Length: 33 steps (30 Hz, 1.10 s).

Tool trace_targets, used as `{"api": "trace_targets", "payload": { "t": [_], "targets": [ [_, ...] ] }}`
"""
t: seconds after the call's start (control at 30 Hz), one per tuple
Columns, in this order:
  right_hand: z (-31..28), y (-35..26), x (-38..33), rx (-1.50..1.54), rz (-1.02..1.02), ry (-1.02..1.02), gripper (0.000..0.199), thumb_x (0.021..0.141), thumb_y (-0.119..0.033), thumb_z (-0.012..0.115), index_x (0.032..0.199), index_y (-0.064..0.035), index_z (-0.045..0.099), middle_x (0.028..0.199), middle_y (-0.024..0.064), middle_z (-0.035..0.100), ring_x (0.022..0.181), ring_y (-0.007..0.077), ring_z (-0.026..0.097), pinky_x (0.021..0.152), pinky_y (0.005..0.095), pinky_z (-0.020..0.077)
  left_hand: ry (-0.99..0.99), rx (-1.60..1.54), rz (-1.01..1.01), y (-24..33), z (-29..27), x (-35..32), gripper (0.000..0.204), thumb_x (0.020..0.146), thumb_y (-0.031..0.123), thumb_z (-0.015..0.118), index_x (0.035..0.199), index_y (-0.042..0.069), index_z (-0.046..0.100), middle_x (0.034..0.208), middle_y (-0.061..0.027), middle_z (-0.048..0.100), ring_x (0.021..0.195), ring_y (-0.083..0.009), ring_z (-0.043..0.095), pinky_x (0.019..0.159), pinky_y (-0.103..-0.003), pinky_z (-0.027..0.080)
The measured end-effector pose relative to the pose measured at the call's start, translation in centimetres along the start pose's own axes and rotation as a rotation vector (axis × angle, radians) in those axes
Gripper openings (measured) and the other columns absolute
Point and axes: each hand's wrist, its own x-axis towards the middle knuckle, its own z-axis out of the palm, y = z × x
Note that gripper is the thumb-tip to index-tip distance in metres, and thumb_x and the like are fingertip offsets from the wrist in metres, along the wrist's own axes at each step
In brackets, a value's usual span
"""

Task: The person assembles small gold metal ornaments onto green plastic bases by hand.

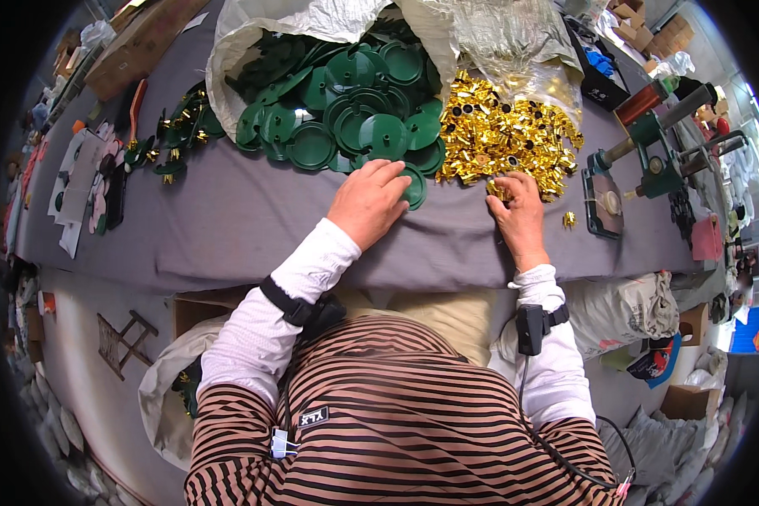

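Observation:
My left hand point(369, 204) is closed at the edge of a round green plastic disc point(415, 187), in front of a heap of similar discs point(384, 135). The heap spills out of a white woven sack point(329, 18). To the right, my right hand point(520, 212) bends over the near edge of a pile of shiny gold pieces point(514, 135). Its thumb and forefinger pinch a small gold piece point(492, 189), partly hidden by the fingers. Several pieces in that pile have dark round centres.
A green hand press point(654, 160) stands on the right, with a single gold piece point(570, 220) lying left of its base. Green-and-gold assemblies point(181, 126) lie at the left, beside a red-handled tool point(137, 108). Grey cloth point(253, 219) covers the table. A dark box point(599, 72) sits at the back right.

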Motion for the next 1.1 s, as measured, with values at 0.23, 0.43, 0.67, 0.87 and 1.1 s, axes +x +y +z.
{"api": "trace_targets", "payload": {
  "t": [0.23, 0.43, 0.67, 0.87, 1.1],
  "targets": [
    [1.1, 0.4, 0.9, 0.041, -0.065, 0.03, 0.029, 0.074, -0.013, 0.07, 0.101, -0.0043, 0.065, 0.088, 0.0141, 0.065, 0.08, 0.0332, 0.06, 0.076, 0.0383, 0.0489, -0.219, 0.224, 0.052, 0.1, 1.4, 0.2, 0.033, 0.068, 0.02, 0.073, 0.096, 0.005, 0.062, 0.116, -0.0101, 0.059, 0.109, -0.0284, 0.051, 0.089, -0.034, 0.048],
    [-1.5, -4.5, 0.3, 0.922, 0.548, -0.112, 0.026, 0.089, -0.012, 0.06, 0.112, 0.0004, 0.061, 0.088, 0.0023, 0.064, 0.077, 0.0092, 0.061, 0.061, 0.0234, 0.0509, -0.004, 0.109, 0.059, 0.2, 1.1, -0.5, 0.024, 0.074, 0.011, 0.069, 0.094, 0.003, 0.061, 0.1, -0.0107, 0.065, 0.094, -0.0273, 0.06, 0.081, -0.036, 0.051],
    [2.0, -9.0, -2.5, 0.8, 0.269, -0.095, 0.023, 0.082, -0.004, 0.068, 0.105, -0.0015, 0.066, 0.093, 0.0034, 0.066, 0.076, 0.0077, 0.06, 0.065, 0.0229, 0.0491, 0.307, -0.376, -0.42, 2.1, 1.3, -2.2, 0.012, 0.089, 0.01, 0.061, 0.093, -0.002, 0.062, 0.074, -0.0093, 0.066, 0.061, -0.0157, 0.062, 0.059, -0.027, 0.049],
    [1.9, -10.7, -2.3, 0.535, 0.056, -0.11, 0.026, 0.079, -0.002, 0.069, 0.105, -0.0037, 0.066, 0.093, 0.008, 0.067, 0.071, 0.0118, 0.062, 0.064, 0.0234, 0.0496, 0.169, -0.898, -0.784, 2.8, 2.2, -3.4, 0.021, 0.089, 0.01, 0.06, 0.106, -0.003, 0.057, 0.08, -0.0021, 0.066, 0.068, -0.0037, 0.056, 0.062, -0.021, 0.047],
    [2.9, -9.9, -3.0, 0.845, 0.246, -0.199, 0.026, 0.08, -0.002, 0.067, 0.106, -0.0026, 0.065, 0.094, 0.0086, 0.066, 0.078, 0.0138, 0.063, 0.069, 0.0248, 0.0502, 0.222, -0.872, -0.734, 2.6, 2.9, -3.5, 0.027, 0.086, 0.011, 0.062, 0.108, -0.003, 0.055, 0.086, -0.0061, 0.069, 0.072, -0.0073, 0.061, 0.064, -0.025, 0.049]
  ]
}}
